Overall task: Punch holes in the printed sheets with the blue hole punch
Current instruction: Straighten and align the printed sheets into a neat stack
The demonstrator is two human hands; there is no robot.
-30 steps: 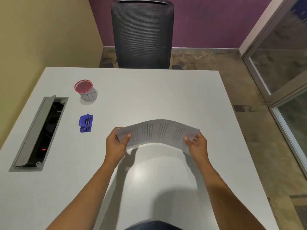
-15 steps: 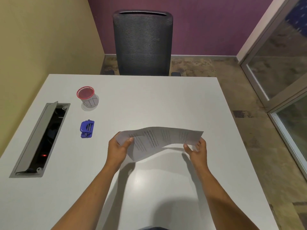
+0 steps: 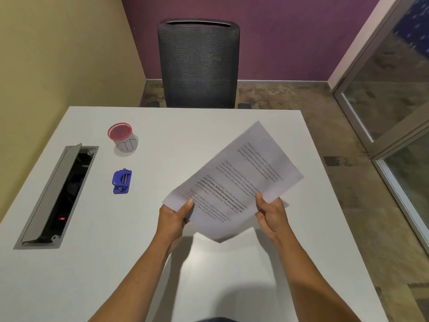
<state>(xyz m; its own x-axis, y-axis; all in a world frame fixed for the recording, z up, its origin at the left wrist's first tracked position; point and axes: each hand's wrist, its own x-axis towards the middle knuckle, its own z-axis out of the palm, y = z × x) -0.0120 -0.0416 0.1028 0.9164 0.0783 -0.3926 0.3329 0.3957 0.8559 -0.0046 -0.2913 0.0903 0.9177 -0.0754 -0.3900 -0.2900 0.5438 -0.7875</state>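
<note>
The printed sheets (image 3: 234, 182) are held up above the white table (image 3: 116, 263), turned at an angle with the text facing me. My left hand (image 3: 174, 217) pinches their lower left corner, thumb on top. My right hand (image 3: 271, 214) grips the lower right edge. The blue hole punch (image 3: 121, 181) lies on the table to the left of my left hand, well apart from it and untouched.
A red-rimmed mesh cup (image 3: 123, 138) stands behind the punch. An open cable tray (image 3: 60, 196) is sunk into the table's left side. A dark mesh chair (image 3: 198, 63) stands at the far edge. A glass partition (image 3: 399, 101) runs along the right.
The sheets went from a flat, bowed hold to raised and rotated, their far corner now pointing up and right. Both hands shifted right and kept their hold.
</note>
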